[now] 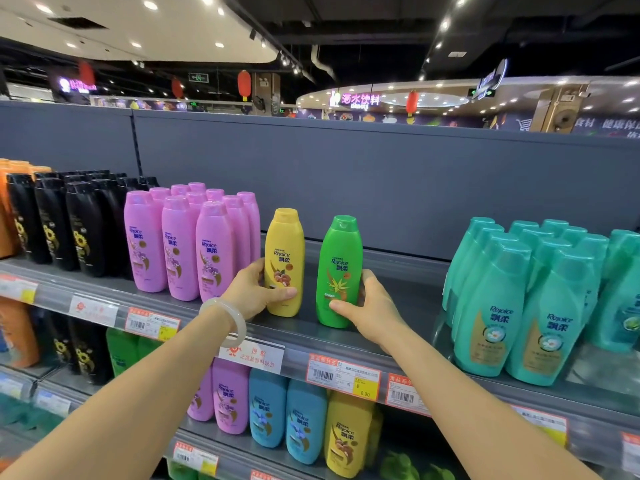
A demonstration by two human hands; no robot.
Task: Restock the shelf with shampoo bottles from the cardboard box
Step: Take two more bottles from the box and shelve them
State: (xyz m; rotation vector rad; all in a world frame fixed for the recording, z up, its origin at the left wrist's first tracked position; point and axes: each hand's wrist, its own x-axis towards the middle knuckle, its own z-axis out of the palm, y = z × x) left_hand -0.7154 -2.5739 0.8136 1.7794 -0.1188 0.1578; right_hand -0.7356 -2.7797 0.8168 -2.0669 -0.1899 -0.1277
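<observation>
Head: yellow bottle (pixel 284 263) in left hand (pixel 254 291)

Yellow bottle (pixel 284 261), green bottle (pixel 339 271); pink (pixel 180 247), teal (pixel 540 306), seemingly black (pixel 83 230) rows.

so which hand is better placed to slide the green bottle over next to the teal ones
Probably the right hand. It already grips the green bottle low down, on the side facing the teal bottles. The left hand is holding the yellow bottle, farther from them.
</observation>
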